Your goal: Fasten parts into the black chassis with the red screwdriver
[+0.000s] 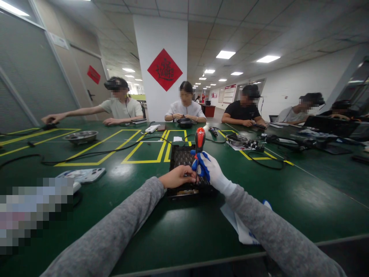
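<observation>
A screwdriver (200, 139) with a red and black handle stands upright over a black case (181, 156) on the green table. My right hand (211, 171), in a white and blue glove, is closed around the screwdriver's lower part. Bare, my left hand (180, 177) reaches over the case with its fingers pinched near the screwdriver's tip. Whatever lies between those fingertips is too small to make out. The case has a dark, patterned inside, partly covered by both hands.
A white and blue cloth (240, 227) lies under my right forearm. Left are a phone (83, 175), a metal bowl (81, 137) and black cables. Another bowl (238, 140) and tools sit at right. Several people sit across the table (138, 246).
</observation>
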A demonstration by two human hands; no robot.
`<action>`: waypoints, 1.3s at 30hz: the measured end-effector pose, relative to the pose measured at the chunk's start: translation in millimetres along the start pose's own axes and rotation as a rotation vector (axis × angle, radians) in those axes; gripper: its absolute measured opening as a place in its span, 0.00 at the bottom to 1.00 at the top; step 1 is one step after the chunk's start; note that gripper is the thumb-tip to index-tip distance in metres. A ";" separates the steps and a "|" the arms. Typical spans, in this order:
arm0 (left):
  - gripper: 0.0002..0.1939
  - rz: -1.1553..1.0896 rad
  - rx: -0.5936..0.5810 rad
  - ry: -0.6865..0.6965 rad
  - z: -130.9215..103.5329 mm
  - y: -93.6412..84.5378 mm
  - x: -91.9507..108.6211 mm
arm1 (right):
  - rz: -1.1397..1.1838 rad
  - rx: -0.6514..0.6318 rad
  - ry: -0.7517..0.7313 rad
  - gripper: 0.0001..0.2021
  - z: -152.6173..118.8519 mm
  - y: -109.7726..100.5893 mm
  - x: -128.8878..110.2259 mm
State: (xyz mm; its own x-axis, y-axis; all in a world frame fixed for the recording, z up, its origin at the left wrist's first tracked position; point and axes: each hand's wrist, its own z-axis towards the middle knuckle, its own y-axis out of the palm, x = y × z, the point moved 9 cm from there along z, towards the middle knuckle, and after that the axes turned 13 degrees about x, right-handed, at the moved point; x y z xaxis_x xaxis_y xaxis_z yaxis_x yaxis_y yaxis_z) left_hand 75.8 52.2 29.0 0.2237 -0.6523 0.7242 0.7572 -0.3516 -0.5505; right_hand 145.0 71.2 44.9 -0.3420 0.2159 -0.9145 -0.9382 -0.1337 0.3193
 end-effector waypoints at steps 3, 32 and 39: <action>0.13 -0.017 -0.008 -0.035 0.1 0.9 -2.1 | -0.030 0.026 -0.026 0.17 -1.7 -0.4 -5.5; 0.14 0.022 0.028 -0.022 -0.1 -1.2 -1.0 | -0.041 0.010 -0.025 0.21 -0.6 -1.3 -0.5; 0.14 0.083 0.088 -0.052 1.2 -5.9 -3.3 | -0.038 0.013 -0.074 0.17 -3.7 0.9 -7.6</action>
State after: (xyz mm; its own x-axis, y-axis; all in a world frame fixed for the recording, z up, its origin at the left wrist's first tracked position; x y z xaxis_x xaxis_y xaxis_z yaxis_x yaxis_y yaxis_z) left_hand 71.3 57.3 30.4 0.3173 -0.6400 0.6998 0.7856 -0.2360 -0.5720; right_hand 147.0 65.9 51.2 -0.3083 0.2918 -0.9054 -0.9511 -0.1111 0.2881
